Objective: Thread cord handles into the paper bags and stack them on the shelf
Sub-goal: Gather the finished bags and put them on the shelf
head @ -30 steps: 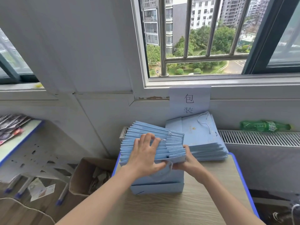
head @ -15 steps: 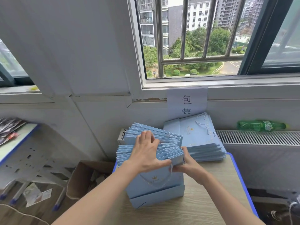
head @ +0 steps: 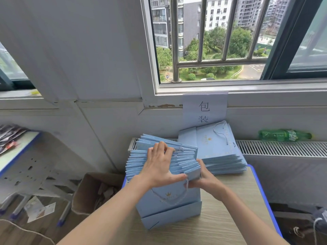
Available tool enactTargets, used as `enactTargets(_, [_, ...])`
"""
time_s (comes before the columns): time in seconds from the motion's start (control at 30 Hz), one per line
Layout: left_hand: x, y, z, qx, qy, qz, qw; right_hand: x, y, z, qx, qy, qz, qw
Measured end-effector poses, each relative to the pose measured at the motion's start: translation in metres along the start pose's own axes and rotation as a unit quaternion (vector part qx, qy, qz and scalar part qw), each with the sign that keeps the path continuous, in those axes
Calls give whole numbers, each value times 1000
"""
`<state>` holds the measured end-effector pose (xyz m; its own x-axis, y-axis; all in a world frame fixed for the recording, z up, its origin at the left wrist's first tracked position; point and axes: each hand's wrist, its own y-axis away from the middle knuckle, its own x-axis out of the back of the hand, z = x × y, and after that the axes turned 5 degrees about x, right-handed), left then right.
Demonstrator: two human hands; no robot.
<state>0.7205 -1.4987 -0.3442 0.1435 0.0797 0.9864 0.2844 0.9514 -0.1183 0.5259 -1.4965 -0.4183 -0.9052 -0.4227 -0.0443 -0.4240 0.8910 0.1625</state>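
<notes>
- Left hand (head: 160,167) lies palm-down on the upright row of folded blue paper bags (head: 164,157); fingers (head: 160,147) curl over the top edges, thumb pinching the front bag (head: 169,197).
- Right hand (head: 206,179) grips the row's right end, fingers wrapped behind it and mostly hidden.
- Row stands on the counter (head: 230,214), near its back left; front bag's cord handle (head: 169,198) hangs loose down its face.
- Second pile of bags (head: 219,152) lies flat just right of the row, against the wall, a cord showing on top.
- Judgement: the step is squaring the row. Press both ends inward evenly, keep top edges level, tuck cords flat so none snag.
- Cardboard box (head: 83,193) on the floor left of the counter holds paper scraps; exact contents unclear.
- Green bottle (head: 284,135) lies on the radiator (head: 283,149), well apart.
</notes>
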Motion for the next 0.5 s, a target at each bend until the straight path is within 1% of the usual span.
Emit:
enactTargets(0.1, [0,2,-2,-5,10,-12,1000,-1,1,0,-3,5,-8,1000])
enactTargets(0.23, [0,6,-1,-12,24,8,1000,-3,2,-5,-4,7,-16,1000])
enactTargets(0.3, [1,7,-1,-14,34,4,999,-3,2,-5,-4,10,-19,1000])
enactTargets(0.4, [1,8,0,-18,19,-8,1000,-2,2,-4,-5,14,-19,1000])
enactTargets(0.5, [0,7,1,-2,-8,-6,1000,-3,3,-3,-10,10,-19,1000])
